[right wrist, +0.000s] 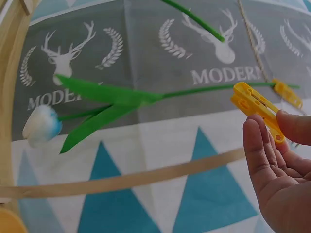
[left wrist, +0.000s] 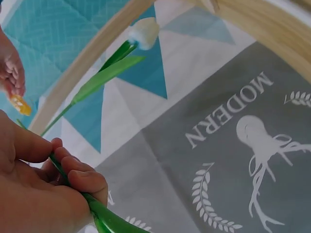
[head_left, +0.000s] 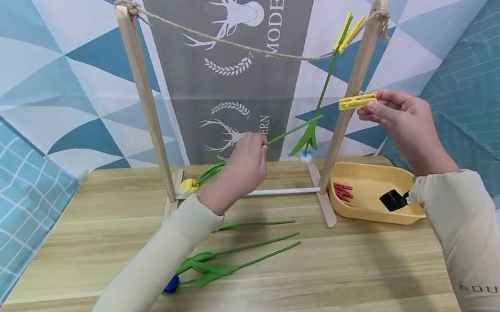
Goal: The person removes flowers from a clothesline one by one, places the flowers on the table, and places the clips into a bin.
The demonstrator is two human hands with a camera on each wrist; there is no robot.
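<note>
My left hand (head_left: 244, 166) grips the green stem of a yellow tulip (head_left: 188, 187), whose bloom hangs to the left while the stem end points up and right. Between thumb and fingers, my right hand (head_left: 407, 120) pinches a yellow clothespin (head_left: 357, 101) in front of the right wooden post (head_left: 353, 87). A white and pale blue tulip (right wrist: 43, 126) hangs bloom down from the twine (head_left: 231, 42), held by another yellow clothespin (head_left: 348, 32) close to that post. In the left wrist view, the left fingers (left wrist: 87, 182) curl round the stem.
The left wooden post (head_left: 144, 96) carries the twine's other end. A white rod (head_left: 284, 191) joins the posts low down. Several green-stemmed flowers, including a blue tulip (head_left: 171, 285), lie on the wooden table (head_left: 354, 275). A yellow basket (head_left: 373, 170) at right holds red clothespins (head_left: 343, 191).
</note>
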